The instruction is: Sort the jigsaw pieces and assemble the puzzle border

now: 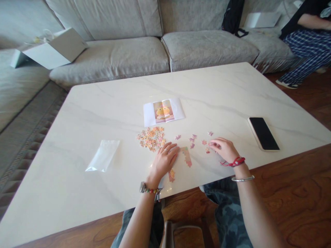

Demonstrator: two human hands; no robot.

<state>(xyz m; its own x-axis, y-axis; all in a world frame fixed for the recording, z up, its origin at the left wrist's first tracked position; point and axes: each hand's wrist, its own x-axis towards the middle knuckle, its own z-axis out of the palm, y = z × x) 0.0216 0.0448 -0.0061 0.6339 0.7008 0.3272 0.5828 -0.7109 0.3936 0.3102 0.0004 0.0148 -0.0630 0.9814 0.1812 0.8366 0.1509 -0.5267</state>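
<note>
My left hand [165, 156] lies flat on the table, fingers stretched out beside a pile of small jigsaw pieces [152, 138]. Under and near that palm is a joined patch of puzzle [171, 175]. Another joined strip [186, 156] sits just to its right. Further right, my right hand [223, 147] has thumb and fingertips pinched together around a jigsaw piece [214, 145], mostly covered by the fingers. Loose pieces [192, 138] are scattered between the hands. Behind the pile, a creased paper sheet [164, 112] shows a picture of two yellow figures.
A clear plastic bag [103, 155] lies on the left of the white marbled table [77, 137]. On the right is a phone [263, 133]. Behind stands a grey sofa [124, 55] with a white box [57, 48] and a black backpack [232, 17]. Another person [307, 41] sits far right.
</note>
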